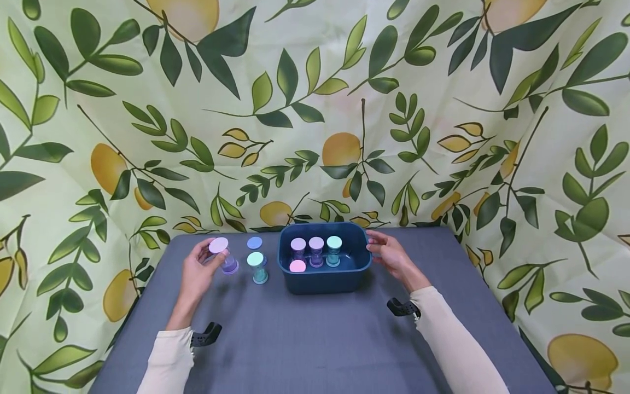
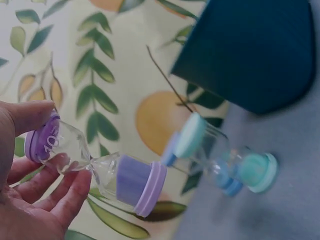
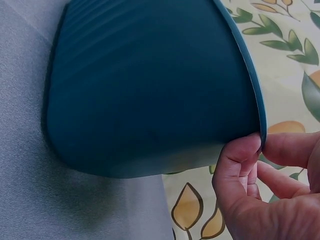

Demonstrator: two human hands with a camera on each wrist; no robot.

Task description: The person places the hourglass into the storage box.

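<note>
My left hand (image 1: 199, 269) grips a purple hourglass (image 1: 229, 266) by its upper end, tilted; in the left wrist view the hourglass (image 2: 134, 181) has purple sand in its outer bulb. Beside it on the table stand a mint-green hourglass (image 1: 258, 268) and, behind that, a blue hourglass (image 1: 255, 243), partly hidden. A dark blue bin (image 1: 325, 282) sits at the table's middle back. My right hand (image 1: 394, 259) pinches the bin's right rim between thumb and fingers, as the right wrist view of the bin (image 3: 155, 95) shows.
Inside the bin are two lilac-capped hourglasses (image 1: 316, 253), a mint one (image 1: 333, 251) and a pink-capped one (image 1: 297, 266), mostly hidden by the front wall. A leaf-and-lemon patterned cloth (image 1: 295, 131) hangs behind the grey table (image 1: 305, 339). Each wrist wears a black band.
</note>
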